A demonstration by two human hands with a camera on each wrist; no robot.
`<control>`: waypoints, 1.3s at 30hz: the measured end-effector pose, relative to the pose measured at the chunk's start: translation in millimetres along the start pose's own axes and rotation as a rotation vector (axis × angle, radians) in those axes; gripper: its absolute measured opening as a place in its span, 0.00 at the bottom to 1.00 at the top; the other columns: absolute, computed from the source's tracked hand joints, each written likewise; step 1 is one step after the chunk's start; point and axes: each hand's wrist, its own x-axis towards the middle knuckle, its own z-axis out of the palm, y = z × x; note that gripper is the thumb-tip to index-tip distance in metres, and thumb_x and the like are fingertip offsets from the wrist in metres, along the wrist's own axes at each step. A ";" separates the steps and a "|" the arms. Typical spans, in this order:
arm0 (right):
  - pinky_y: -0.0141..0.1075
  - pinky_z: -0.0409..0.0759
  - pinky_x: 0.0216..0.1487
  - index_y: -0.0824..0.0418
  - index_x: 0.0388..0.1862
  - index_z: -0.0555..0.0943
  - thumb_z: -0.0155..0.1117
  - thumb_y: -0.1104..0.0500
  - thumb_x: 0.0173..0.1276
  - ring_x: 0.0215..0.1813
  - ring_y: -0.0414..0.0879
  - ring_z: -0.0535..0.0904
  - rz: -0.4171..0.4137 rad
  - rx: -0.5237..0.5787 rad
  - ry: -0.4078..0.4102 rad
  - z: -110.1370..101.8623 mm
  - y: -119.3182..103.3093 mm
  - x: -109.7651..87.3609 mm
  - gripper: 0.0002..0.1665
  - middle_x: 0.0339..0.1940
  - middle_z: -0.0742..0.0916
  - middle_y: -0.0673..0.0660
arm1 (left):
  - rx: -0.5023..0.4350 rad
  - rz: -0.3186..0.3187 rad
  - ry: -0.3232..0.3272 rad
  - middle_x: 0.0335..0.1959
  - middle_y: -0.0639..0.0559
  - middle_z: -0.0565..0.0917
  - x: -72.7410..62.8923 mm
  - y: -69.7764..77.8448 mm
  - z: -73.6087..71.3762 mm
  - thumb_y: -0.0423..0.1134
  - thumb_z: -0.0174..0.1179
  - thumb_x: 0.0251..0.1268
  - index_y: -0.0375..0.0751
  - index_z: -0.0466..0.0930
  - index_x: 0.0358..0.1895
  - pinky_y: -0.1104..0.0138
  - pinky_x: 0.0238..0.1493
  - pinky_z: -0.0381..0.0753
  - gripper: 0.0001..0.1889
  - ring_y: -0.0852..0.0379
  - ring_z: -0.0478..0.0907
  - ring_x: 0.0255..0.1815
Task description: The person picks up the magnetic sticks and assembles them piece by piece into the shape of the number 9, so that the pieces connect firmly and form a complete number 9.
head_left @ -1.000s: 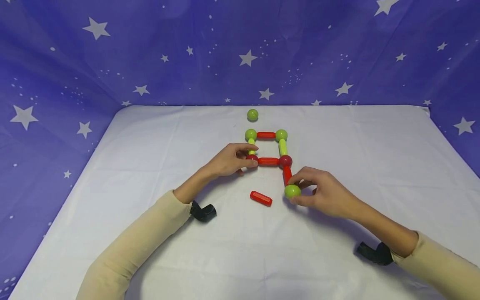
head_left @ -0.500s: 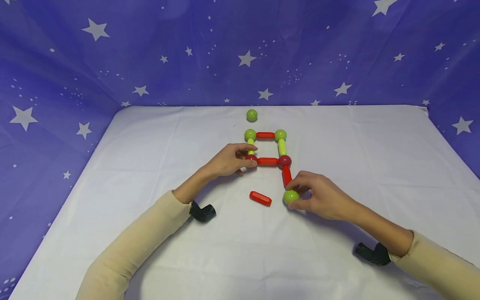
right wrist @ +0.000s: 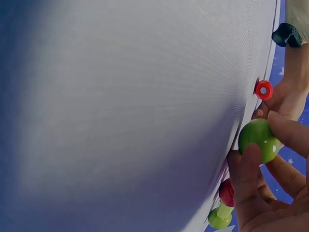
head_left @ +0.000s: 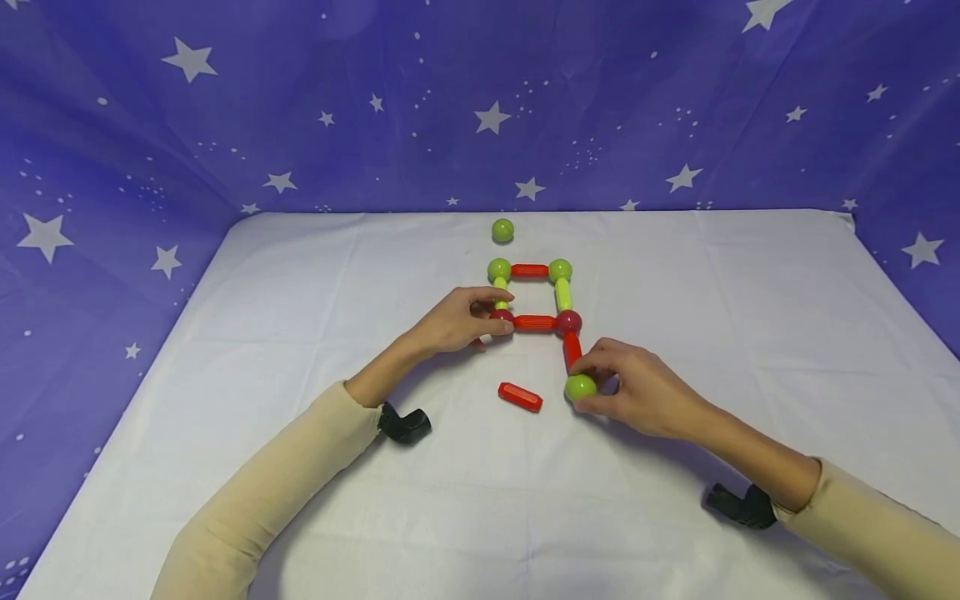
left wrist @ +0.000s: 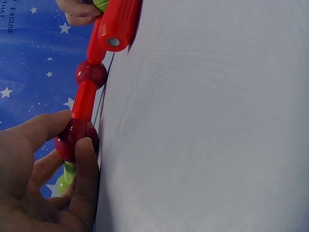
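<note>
Magnetic rods and balls form a flat square on the white cloth. Its far corners are green balls (head_left: 560, 270); the near ones are dark red. My left hand (head_left: 457, 321) holds the near left red ball (left wrist: 72, 137) between thumb and fingers. From the near right red ball (head_left: 569, 322) a red rod (head_left: 572, 352) runs toward me. At that rod's near end, my right hand (head_left: 645, 387) pinches a green ball (right wrist: 259, 140) between thumb and fingertips. Fingers partly cover the left light-green rod (head_left: 501, 285) in the head view.
A loose red rod (head_left: 520, 397) lies on the cloth (head_left: 450, 517) between the hands, nearer to me than the square. Beyond the square sits a single green ball (head_left: 502, 231). A blue star-patterned curtain (head_left: 420, 83) rises behind the table. Black wrist mounts (head_left: 405, 424) stick out at the sleeves.
My right hand has drawn the green ball slightly toward me, then brought it a little back toward the square. My left hand has stayed on the red ball.
</note>
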 end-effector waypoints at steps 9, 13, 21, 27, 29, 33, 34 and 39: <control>0.34 0.82 0.39 0.58 0.47 0.86 0.78 0.63 0.55 0.40 0.42 0.78 0.007 -0.013 0.016 0.9 -0.6 0.1 0.20 0.37 0.81 0.45 | 0.001 -0.003 0.001 0.47 0.44 0.78 0.0 -0.1 -0.1 0.36 0.67 0.65 0.38 0.76 0.64 0.61 0.30 0.86 0.24 0.53 0.76 0.37; 0.34 0.82 0.39 0.58 0.47 0.86 0.78 0.63 0.55 0.39 0.42 0.78 0.004 -0.007 0.018 1.0 -0.7 -0.4 0.20 0.37 0.82 0.45 | 0.003 -0.003 0.001 0.47 0.44 0.78 0.8 -0.1 0.7 0.36 0.67 0.65 0.38 0.76 0.64 0.62 0.30 0.86 0.24 0.53 0.76 0.37; 0.34 0.82 0.39 0.59 0.48 0.85 0.78 0.62 0.55 0.39 0.43 0.78 -0.008 -0.017 0.009 0.3 -0.9 1.1 0.20 0.38 0.82 0.45 | 0.017 -0.002 0.009 0.45 0.44 0.78 0.1 0.6 0.5 0.36 0.66 0.65 0.38 0.76 0.64 0.61 0.30 0.86 0.24 0.53 0.76 0.36; 0.34 0.82 0.39 0.59 0.48 0.85 0.78 0.62 0.56 0.39 0.43 0.78 -0.006 -0.024 0.002 0.0 -1.3 1.1 0.20 0.38 0.82 0.45 | 0.019 0.000 0.009 0.45 0.44 0.79 -0.6 1.0 0.7 0.36 0.66 0.65 0.38 0.76 0.64 0.62 0.30 0.86 0.24 0.53 0.76 0.36; 0.34 0.82 0.39 0.59 0.48 0.85 0.78 0.62 0.56 0.39 0.43 0.78 -0.006 -0.024 0.003 0.0 -1.1 0.8 0.20 0.38 0.82 0.45 | 0.025 0.001 0.014 0.47 0.44 0.79 -0.8 1.3 1.6 0.36 0.66 0.65 0.38 0.76 0.64 0.62 0.31 0.85 0.24 0.53 0.76 0.38; 0.34 0.82 0.39 0.59 0.48 0.85 0.78 0.63 0.55 0.39 0.43 0.78 -0.006 -0.022 0.011 0.3 -0.6 0.2 0.20 0.37 0.82 0.45 | 0.060 -0.011 0.047 0.53 0.42 0.77 -2.6 3.2 5.0 0.36 0.66 0.65 0.38 0.75 0.65 0.65 0.34 0.84 0.25 0.50 0.76 0.47; 0.34 0.82 0.39 0.59 0.48 0.85 0.78 0.63 0.55 0.39 0.43 0.78 -0.007 -0.021 0.013 0.5 -0.4 0.0 0.20 0.37 0.82 0.45 | 0.064 -0.023 0.059 0.56 0.41 0.75 -3.8 3.9 5.9 0.37 0.67 0.64 0.39 0.75 0.65 0.65 0.35 0.84 0.26 0.49 0.76 0.50; 0.34 0.82 0.38 0.59 0.48 0.85 0.78 0.63 0.56 0.39 0.43 0.78 -0.015 -0.018 0.019 1.3 0.5 -1.1 0.19 0.37 0.82 0.45 | 0.038 -0.056 0.141 0.57 0.41 0.69 -12.8 4.6 9.4 0.39 0.71 0.60 0.41 0.76 0.64 0.65 0.33 0.86 0.28 0.48 0.73 0.55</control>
